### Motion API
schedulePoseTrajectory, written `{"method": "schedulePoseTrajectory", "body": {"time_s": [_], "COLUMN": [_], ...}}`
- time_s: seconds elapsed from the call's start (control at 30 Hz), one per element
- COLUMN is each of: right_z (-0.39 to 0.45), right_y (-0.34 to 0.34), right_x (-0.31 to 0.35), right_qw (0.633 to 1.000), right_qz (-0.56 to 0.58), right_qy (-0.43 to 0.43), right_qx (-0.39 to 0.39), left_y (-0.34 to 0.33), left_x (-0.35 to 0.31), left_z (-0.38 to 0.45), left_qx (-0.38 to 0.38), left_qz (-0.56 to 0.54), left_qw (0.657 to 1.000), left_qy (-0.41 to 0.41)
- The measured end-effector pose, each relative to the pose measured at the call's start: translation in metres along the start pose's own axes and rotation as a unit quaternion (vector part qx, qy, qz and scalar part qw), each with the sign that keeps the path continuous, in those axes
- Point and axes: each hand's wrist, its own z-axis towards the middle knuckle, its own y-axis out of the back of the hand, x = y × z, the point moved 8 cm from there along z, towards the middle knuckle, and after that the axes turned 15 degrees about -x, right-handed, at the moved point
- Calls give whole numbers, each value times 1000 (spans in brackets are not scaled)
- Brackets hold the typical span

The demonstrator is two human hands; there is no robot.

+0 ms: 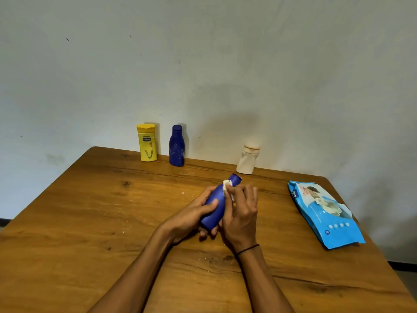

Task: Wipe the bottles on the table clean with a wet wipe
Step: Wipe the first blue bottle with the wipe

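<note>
pale wall backs the wooden table (94, 222). left hand (191, 219) wraps the blue bottle (215, 204), fingers curled round its lower body; it lies tilted, neck pointing away. right hand (240, 213) pinches a wet wipe (226, 186) against its shoulder. a damp, slick bottle could slip if that grip loosens.
</note>
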Motion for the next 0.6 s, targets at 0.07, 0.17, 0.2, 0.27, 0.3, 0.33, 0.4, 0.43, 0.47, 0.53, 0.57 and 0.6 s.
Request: {"method": "schedulePoseTrajectory", "body": {"time_s": [0.07, 0.17, 0.2, 0.27, 0.3, 0.33, 0.4, 0.43, 0.47, 0.53, 0.57, 0.6], "right_z": [3, 3, 1, -7, -11, -13, -18, -20, -21, -21, -19, -17], "right_y": [3, 2, -2, -13, -17, -21, -24, -25, -25, -23, -21, -18], "right_x": [-7, 3, 10, 26, 34, 40, 51, 55, 56, 50, 46, 40], "right_qw": [999, 1000, 998, 989, 983, 978, 969, 967, 966, 971, 976, 980], "right_qz": [-23, -20, -13, 11, 23, 33, 47, 48, 47, 36, 29, 22], "right_qy": [-41, 4, 40, 103, 122, 136, 161, 172, 178, 171, 160, 146], "right_qx": [-21, 5, 36, 109, 137, 157, 179, 183, 181, 162, 148, 130], "left_y": [-2, 2, 3, 8, 12, 14, 20, 24, 27, 30, 29, 26], "left_x": [2, 2, 1, -3, -4, -5, -5, -3, -1, 3, 5, 7], "left_z": [-1, 0, 1, 3, 3, 4, 4, 5, 4, 6, 6, 6], "left_qx": [6, -5, -17, -53, -71, -82, -100, -112, -120, -125, -122, -121], "left_qz": [5, -22, -47, -119, -159, -204, -277, -295, -302, -293, -282, -266], "left_qw": [1000, 1000, 999, 991, 984, 975, 954, 947, 943, 944, 947, 952], "left_qy": [7, 9, 9, 18, 25, 33, 55, 67, 75, 85, 89, 91]}}
